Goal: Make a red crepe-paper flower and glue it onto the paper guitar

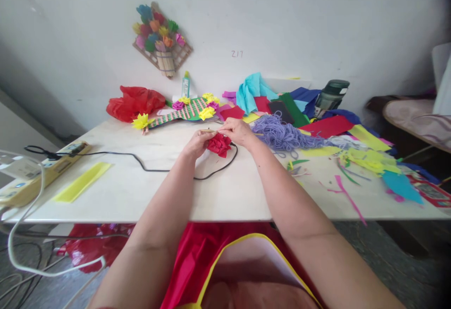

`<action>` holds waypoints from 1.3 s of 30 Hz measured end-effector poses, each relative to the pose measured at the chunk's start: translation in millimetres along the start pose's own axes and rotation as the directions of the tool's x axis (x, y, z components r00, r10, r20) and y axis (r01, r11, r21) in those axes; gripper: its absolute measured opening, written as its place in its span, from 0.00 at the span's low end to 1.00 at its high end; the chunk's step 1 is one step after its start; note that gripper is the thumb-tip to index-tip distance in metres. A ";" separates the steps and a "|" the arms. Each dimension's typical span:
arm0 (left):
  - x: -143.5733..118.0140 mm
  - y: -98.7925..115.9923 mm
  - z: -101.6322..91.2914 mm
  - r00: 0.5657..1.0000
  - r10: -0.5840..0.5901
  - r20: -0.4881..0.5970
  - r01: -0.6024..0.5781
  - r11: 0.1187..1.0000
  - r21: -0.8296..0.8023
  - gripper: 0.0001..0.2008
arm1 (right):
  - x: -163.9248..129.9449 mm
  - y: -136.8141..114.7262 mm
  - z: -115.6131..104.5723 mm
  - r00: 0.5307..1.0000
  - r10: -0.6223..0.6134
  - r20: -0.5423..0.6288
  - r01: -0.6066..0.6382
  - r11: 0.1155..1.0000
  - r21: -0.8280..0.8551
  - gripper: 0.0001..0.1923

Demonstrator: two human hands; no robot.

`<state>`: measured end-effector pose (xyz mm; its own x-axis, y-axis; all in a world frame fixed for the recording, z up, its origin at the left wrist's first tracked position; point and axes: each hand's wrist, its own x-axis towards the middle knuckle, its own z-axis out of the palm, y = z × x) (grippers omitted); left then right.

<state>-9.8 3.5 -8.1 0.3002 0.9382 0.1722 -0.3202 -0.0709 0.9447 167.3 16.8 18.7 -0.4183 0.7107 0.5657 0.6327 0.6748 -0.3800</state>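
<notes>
Red apron w/ yellow trim [211, 252] sits closest, under my forearms, at the edge of the white tabletop [141, 191]. Both arms reach fwd to the middle of the table. My left hand [197, 143] and right hand [237, 131] meet around a crumpled red paper flower [219, 144]; fingers of both are curled onto it, pinching it from either side, approx. just above the table. Thin pale wooden stick [208, 131] pokes out between the two hands, touching the left fingertips; can't tell which hand really grips it.

Black cable [141, 163] loops right under the flower and runs left to a yellowish power strip [45, 170]. Flat yellow paper strip [82, 181] lies near that. Behind my hands: green striped paper craft w/ yellow and pink flowers [183, 110], glue bottle [185, 85], red plastic bag [134, 102]. To the right, purple yarn bundle [282, 135] just beside my right wrist, then mixed coloured paper sheets and scraps [359, 154], dark flask [331, 95].
</notes>
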 end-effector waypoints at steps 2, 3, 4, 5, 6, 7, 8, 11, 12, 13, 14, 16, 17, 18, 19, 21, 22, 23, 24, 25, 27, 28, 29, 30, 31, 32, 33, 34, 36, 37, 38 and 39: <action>-0.3 0.3 0.2 1.000 -0.008 0.001 0.008 1.000 -0.005 0.11 | 0.4 0.4 -0.5 1.000 0.000 0.007 0.000 1.000 -0.004 0.08; -0.4 0.3 0.4 1.000 -0.011 0.000 0.011 1.000 -0.010 0.11 | 0.5 0.3 -0.8 1.000 -0.001 0.011 0.001 1.000 -0.009 0.08; -0.5 0.3 0.6 1.000 -0.017 -0.002 0.017 1.000 -0.015 0.10 | 0.6 0.1 -1.0 1.000 -0.002 0.014 0.002 1.000 -0.014 0.08; -0.6 0.2 0.8 1.000 -0.022 -0.006 0.022 1.000 -0.020 0.10 | 0.6 -0.1 -1.1 1.000 -0.001 0.016 0.001 1.000 -0.021 0.08; -0.5 0.0 1.0 1.000 -0.027 -0.013 0.027 0.999 -0.025 0.09 | 0.5 -0.5 -1.1 1.000 0.002 0.016 -0.002 1.000 -0.026 0.08; -0.4 -0.2 1.1 0.999 -0.031 -0.022 0.030 0.999 -0.030 0.09 | 0.5 -0.8 -1.0 1.000 0.007 0.015 -0.006 1.000 -0.030 0.08; -0.2 -0.5 1.3 0.999 -0.033 -0.032 0.032 0.999 -0.035 0.08 | 0.5 -1.0 -0.9 1.000 0.009 0.013 -0.008 1.000 -0.030 0.08; 0.3 -1.1 1.7 0.998 -0.038 -0.049 0.035 0.998 -0.046 0.07 | 0.6 -1.2 -0.2 1.000 -0.003 0.010 0.003 1.000 -0.021 0.09; 0.4 -1.2 1.9 0.998 -0.039 -0.052 0.037 0.998 -0.048 0.06 | 0.7 -1.2 -0.1 1.000 -0.009 0.011 0.009 1.000 -0.017 0.09; 0.5 -1.3 2.1 0.998 -0.040 -0.056 0.038 0.998 -0.050 0.06 | 0.8 -1.3 0.0 1.000 -0.014 0.012 0.014 1.000 -0.014 0.09; 0.6 -1.4 2.4 0.997 -0.041 -0.061 0.038 0.998 -0.054 0.06 | 0.8 -1.4 0.0 1.000 -0.017 0.012 0.017 1.000 -0.011 0.09; 0.6 -1.3 3.1 0.996 -0.043 -0.073 0.039 0.997 -0.062 0.06 | 1.0 -2.0 -0.4 1.000 -0.017 0.012 0.017 1.000 -0.004 0.09; 0.7 -1.2 3.5 0.996 -0.046 -0.080 0.041 0.997 -0.066 0.06 | 1.0 -2.5 -0.7 1.000 -0.014 0.011 0.014 1.000 -0.002 0.08; 0.7 -1.1 3.9 0.995 -0.050 -0.087 0.044 0.997 -0.069 0.06 | 1.1 -3.1 -1.0 1.000 -0.011 0.010 0.011 1.000 0.001 0.08; 0.8 -1.0 4.1 0.994 -0.054 -0.094 0.048 0.996 -0.072 0.06 | 1.2 -3.7 -1.3 1.000 -0.009 0.007 0.009 1.000 0.005 0.08; 1.2 -0.8 4.4 0.993 -0.058 -0.107 0.050 0.996 -0.075 0.06 | 1.5 -4.8 -1.4 1.000 -0.010 -0.005 0.010 1.000 0.016 0.08; 1.5 -0.8 4.4 0.992 -0.057 -0.114 0.049 0.996 -0.077 0.05 | 1.7 -5.2 -1.3 1.000 -0.013 -0.014 0.013 1.000 0.023 0.08; 1.9 -0.9 4.4 0.991 -0.056 -0.120 0.046 0.996 -0.078 0.05 | 1.8 -5.5 -1.1 1.000 -0.017 -0.024 0.018 0.999 0.032 0.08; 2.3 -1.0 4.3 0.991 -0.054 -0.126 0.044 0.996 -0.079 0.05 | 2.0 -5.5 -0.8 0.999 -0.020 -0.033 0.021 0.999 0.041 0.08; 2.7 -1.1 4.3 0.990 -0.055 -0.131 0.045 0.996 -0.079 0.05 | 2.3 -5.4 -0.4 0.999 -0.020 -0.039 0.022 0.998 0.052 0.08; 3.2 -1.0 4.7 0.988 -0.062 -0.141 0.051 0.995 -0.080 0.05 | 2.8 -4.6 0.4 0.999 -0.016 -0.042 0.020 0.997 0.077 0.08; 3.3 -0.8 5.1 0.987 -0.067 -0.147 0.055 0.995 -0.082 0.05 | 3.1 -4.1 0.7 0.999 -0.015 -0.040 0.018 0.996 0.090 0.08; 3.2 -0.4 5.7 0.985 -0.073 -0.153 0.061 0.994 -0.086 0.05 | 3.5 -3.6 1.0 0.999 -0.014 -0.040 0.018 0.995 0.102 0.08; 2.9 0.1 6.5 0.984 -0.080 -0.160 0.066 0.994 -0.090 0.05 | 3.9 -3.1 1.2 0.999 -0.014 -0.040 0.018 0.994 0.112 0.07; 2.5 0.7 7.3 0.982 -0.085 -0.166 0.070 0.993 -0.094 0.05 | 4.2 -2.7 1.4 0.999 -0.015 -0.042 0.020 0.993 0.120 0.07; 2.0 1.4 8.1 0.981 -0.091 -0.171 0.075 0.992 -0.098 0.05 | 4.5 -2.5 1.4 0.999 -0.016 -0.043 0.021 0.992 0.126 0.07; 1.5 2.1 8.9 0.980 -0.096 -0.173 0.079 0.992 -0.101 0.05 | 4.7 -2.6 1.5 0.999 -0.017 -0.043 0.023 0.991 0.131 0.07; 1.0 2.7 9.5 0.980 -0.099 -0.172 0.082 0.991 -0.104 0.05 | 4.9 -2.8 1.4 0.999 -0.017 -0.041 0.023 0.990 0.137 0.07; 0.3 3.5 10.4 0.980 -0.098 -0.172 0.078 0.990 -0.116 0.05 | 4.8 -4.0 1.2 0.999 -0.013 -0.033 0.018 0.989 0.145 0.07; 0.2 3.8 10.7 0.980 -0.098 -0.175 0.077 0.989 -0.126 0.05 | 4.7 -4.7 1.1 0.999 -0.010 -0.030 0.015 0.989 0.148 0.07; 0.3 3.9 10.9 0.978 -0.102 -0.183 0.077 0.988 -0.137 0.05 | 4.5 -5.4 1.1 1.000 -0.008 -0.029 0.013 0.988 0.151 0.07; 0.6 4.0 11.1 0.975 -0.109 -0.196 0.081 0.986 -0.147 0.05 | 4.4 -6.1 1.1 1.000 -0.009 -0.029 0.014 0.988 0.154 0.07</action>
<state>-0.9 -0.1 -1.1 0.1516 0.9884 0.0100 -0.4236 0.0558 0.9041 160.9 16.1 22.7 -0.4052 0.6982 0.5902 0.5186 0.7072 -0.4805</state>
